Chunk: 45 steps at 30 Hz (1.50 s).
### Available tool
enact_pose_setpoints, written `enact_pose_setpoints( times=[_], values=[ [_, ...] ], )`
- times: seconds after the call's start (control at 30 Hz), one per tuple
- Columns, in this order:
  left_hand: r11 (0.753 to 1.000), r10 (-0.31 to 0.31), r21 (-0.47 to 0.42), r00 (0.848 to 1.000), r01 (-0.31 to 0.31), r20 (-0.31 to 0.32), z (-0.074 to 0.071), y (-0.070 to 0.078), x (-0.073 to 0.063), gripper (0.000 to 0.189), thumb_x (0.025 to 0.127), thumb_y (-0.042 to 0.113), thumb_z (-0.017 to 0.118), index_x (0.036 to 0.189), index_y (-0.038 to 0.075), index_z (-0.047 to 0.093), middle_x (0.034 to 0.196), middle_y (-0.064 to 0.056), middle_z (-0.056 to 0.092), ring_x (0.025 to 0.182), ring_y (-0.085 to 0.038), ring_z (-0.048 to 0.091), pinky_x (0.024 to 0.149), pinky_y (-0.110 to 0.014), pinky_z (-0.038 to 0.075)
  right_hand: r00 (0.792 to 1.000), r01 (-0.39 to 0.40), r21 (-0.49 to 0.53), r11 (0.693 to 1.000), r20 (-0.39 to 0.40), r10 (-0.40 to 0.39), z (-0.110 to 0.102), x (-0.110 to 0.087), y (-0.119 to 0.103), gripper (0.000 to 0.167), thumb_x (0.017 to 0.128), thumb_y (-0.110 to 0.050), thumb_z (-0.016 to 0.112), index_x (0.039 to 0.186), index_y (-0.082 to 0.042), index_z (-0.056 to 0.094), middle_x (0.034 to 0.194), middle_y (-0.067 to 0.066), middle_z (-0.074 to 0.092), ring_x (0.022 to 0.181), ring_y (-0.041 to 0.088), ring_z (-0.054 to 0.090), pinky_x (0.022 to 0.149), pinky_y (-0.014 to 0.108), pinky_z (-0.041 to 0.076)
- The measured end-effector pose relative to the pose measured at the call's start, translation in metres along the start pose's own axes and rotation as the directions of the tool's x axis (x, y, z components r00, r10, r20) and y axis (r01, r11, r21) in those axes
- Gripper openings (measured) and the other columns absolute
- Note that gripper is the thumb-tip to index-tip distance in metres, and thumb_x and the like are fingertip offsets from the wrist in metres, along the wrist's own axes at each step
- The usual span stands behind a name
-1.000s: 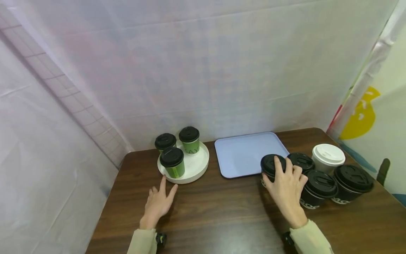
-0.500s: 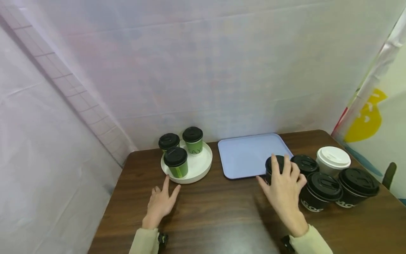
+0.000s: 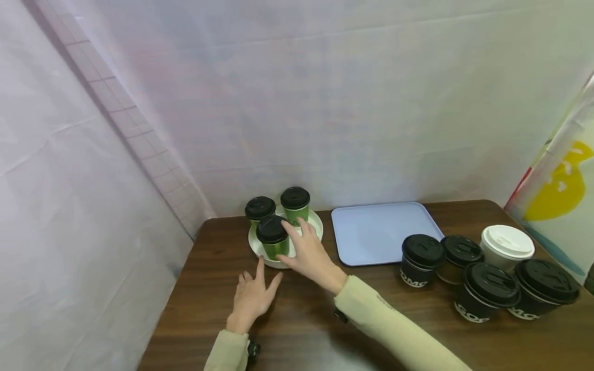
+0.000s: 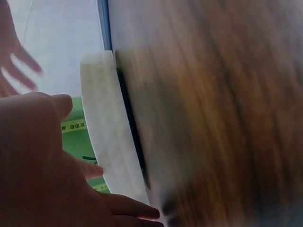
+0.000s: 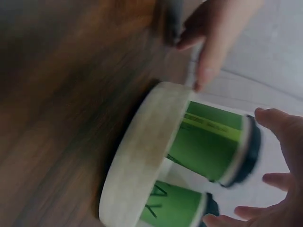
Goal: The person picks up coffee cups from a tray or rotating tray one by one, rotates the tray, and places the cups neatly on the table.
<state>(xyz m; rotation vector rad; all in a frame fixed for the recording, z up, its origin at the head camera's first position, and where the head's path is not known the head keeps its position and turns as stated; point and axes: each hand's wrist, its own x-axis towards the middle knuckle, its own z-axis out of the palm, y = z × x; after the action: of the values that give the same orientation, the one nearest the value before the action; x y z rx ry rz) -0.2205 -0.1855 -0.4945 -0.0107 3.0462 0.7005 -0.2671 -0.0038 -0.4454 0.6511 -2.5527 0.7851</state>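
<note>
A round white tray (image 3: pixel 316 219) on the table holds three green paper cups with black lids: a front cup (image 3: pixel 277 250), a back-left cup (image 3: pixel 260 208) and a back-right cup (image 3: pixel 295 201). My right hand (image 3: pixel 310 256) is at the front cup's right side, its fingers spread. In the right wrist view the fingers and thumb stand around the front cup's dark lid (image 5: pixel 252 151), with a gap showing. My left hand (image 3: pixel 252 294) lies before the tray with straight fingers, its index fingertip right at the tray rim (image 4: pixel 102 118).
Right of the white tray lies a flat light-blue tray (image 3: pixel 376 232). Several black-lidded dark cups, including one near cup (image 3: pixel 487 291), stand together at the table's right, beside a white-lidded cup (image 3: pixel 507 245). A pale cloth (image 3: pixel 325 103) hangs behind the table.
My right hand has let go of a dark cup beside the blue tray and swung left to the front green cup. My left hand stays at the white tray; the head view has shifted slightly.
</note>
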Motion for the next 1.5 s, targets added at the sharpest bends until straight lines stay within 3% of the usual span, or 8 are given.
enact_pose_setpoints(
  times=[0.3,0.63,0.8,0.97,1.13,1.3,1.4,1.5],
  values=[
    [1.000,0.005,-0.015,1.000,-0.004,0.021,0.000,0.003,-0.001,0.087,0.102,0.066,0.043,0.166,0.011,0.020,0.154,-0.052,0.028,0.148,-0.067,0.025,0.120,-0.072,0.030,0.994,-0.052,0.020,0.998,0.102,0.050,0.033,0.033,0.005,0.084,0.089,-0.032,0.083,0.159,-0.017,0.040,0.158,0.034,0.037,0.135,0.053,0.052,0.093,0.057,0.060],
    [1.000,0.022,0.012,0.996,-0.023,0.084,-0.030,-0.027,0.022,0.109,0.093,0.076,0.052,0.168,0.013,0.005,0.161,-0.048,0.013,0.150,-0.068,0.012,0.121,-0.077,0.020,0.997,0.043,0.007,0.999,-0.064,-0.042,0.027,0.038,0.003,0.069,0.088,-0.024,0.083,0.148,-0.008,0.052,0.137,0.024,0.057,0.117,0.039,0.064,0.082,0.048,0.063],
    [0.997,0.068,0.023,0.997,-0.069,0.047,-0.034,-0.026,0.034,0.115,0.089,0.076,0.060,0.168,0.014,0.005,0.165,-0.044,0.010,0.151,-0.067,0.012,0.123,-0.074,0.018,1.000,-0.013,0.024,1.000,0.015,0.013,0.028,0.042,0.000,0.084,0.083,-0.037,0.085,0.151,-0.007,0.046,0.150,0.027,0.047,0.132,0.045,0.055,0.087,0.054,0.063],
    [0.995,0.097,0.011,0.993,-0.097,0.064,-0.027,-0.021,0.038,0.107,0.092,0.074,0.058,0.168,0.015,0.012,0.166,-0.041,0.007,0.153,-0.066,0.008,0.125,-0.073,0.016,0.998,-0.045,0.008,0.999,0.036,0.044,0.028,0.042,0.001,0.087,0.082,-0.046,0.085,0.148,-0.005,0.046,0.160,0.026,0.040,0.142,0.048,0.048,0.093,0.059,0.060],
    [0.996,0.091,0.004,0.993,-0.091,0.071,-0.021,-0.022,0.037,0.101,0.093,0.073,0.056,0.168,0.019,0.013,0.168,-0.039,0.005,0.154,-0.064,0.004,0.127,-0.072,0.013,0.996,-0.059,0.042,0.997,-0.062,0.061,0.034,0.038,0.006,0.080,0.077,-0.049,0.089,0.132,-0.005,0.050,0.130,0.016,0.062,0.119,0.033,0.065,0.091,0.048,0.061],
    [0.996,0.093,0.003,0.994,-0.093,0.060,-0.021,-0.023,0.035,0.103,0.094,0.071,0.058,0.167,0.012,0.015,0.169,-0.037,0.004,0.155,-0.063,0.004,0.127,-0.071,0.014,0.991,-0.053,0.160,0.986,-0.114,0.072,0.041,0.036,0.012,0.069,0.076,-0.037,0.092,0.119,-0.004,0.048,0.103,0.013,0.067,0.096,0.028,0.070,0.083,0.043,0.061],
    [0.995,0.103,0.001,0.993,-0.103,0.051,-0.021,-0.024,0.036,0.105,0.094,0.070,0.058,0.166,0.007,0.015,0.170,-0.034,0.003,0.156,-0.061,0.005,0.127,-0.071,0.015,0.990,-0.066,0.203,0.977,-0.110,0.089,0.044,0.035,0.014,0.072,0.077,-0.030,0.092,0.123,-0.002,0.045,0.110,0.018,0.067,0.099,0.031,0.070,0.085,0.044,0.062],
    [0.994,0.114,-0.003,0.992,-0.114,0.053,-0.020,-0.025,0.037,0.106,0.095,0.069,0.058,0.165,0.002,0.016,0.171,-0.033,0.005,0.156,-0.060,0.007,0.126,-0.071,0.017,0.993,-0.078,0.192,0.978,-0.078,0.094,0.046,0.034,0.013,0.092,0.076,-0.034,0.092,0.145,-0.003,0.039,0.132,0.024,0.059,0.118,0.037,0.065,0.097,0.049,0.059]
  ],
)
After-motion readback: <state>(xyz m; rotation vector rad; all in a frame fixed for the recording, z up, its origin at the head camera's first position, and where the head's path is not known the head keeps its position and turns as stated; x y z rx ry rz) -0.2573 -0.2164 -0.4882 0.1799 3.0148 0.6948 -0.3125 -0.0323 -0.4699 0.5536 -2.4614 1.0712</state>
